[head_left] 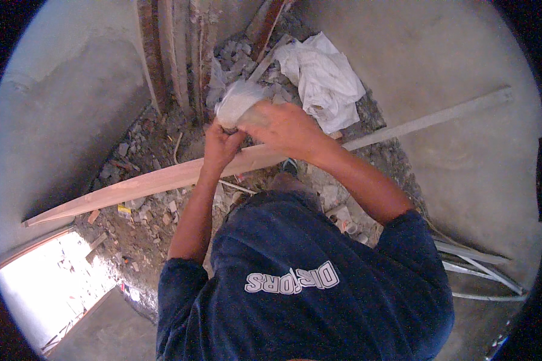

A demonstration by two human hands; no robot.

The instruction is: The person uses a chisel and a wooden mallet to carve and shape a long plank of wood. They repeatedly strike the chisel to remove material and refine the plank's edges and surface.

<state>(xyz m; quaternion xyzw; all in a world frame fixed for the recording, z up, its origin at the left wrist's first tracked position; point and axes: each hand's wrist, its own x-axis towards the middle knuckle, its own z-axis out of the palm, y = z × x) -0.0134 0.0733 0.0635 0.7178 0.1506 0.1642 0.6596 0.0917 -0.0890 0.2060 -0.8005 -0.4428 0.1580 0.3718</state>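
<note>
My left hand (221, 143) and my right hand (281, 126) meet above the rubble, both closed around a crumpled clear plastic bag (238, 100) with something pale inside. The bag's bunched top sticks out up and to the left of my fingers. Just below my hands a long pale wooden plank (144, 183) runs across the view from lower left to upper right. My dark blue shirt (307, 283) fills the bottom middle.
Broken concrete and rubble (144, 150) cover the floor. A crumpled white sack (322, 78) lies at the upper right of my hands. Dark upright boards (162, 54) lean on the grey wall. Thin pale pipes (476, 265) lie at right. A bright opening (48, 277) shows at lower left.
</note>
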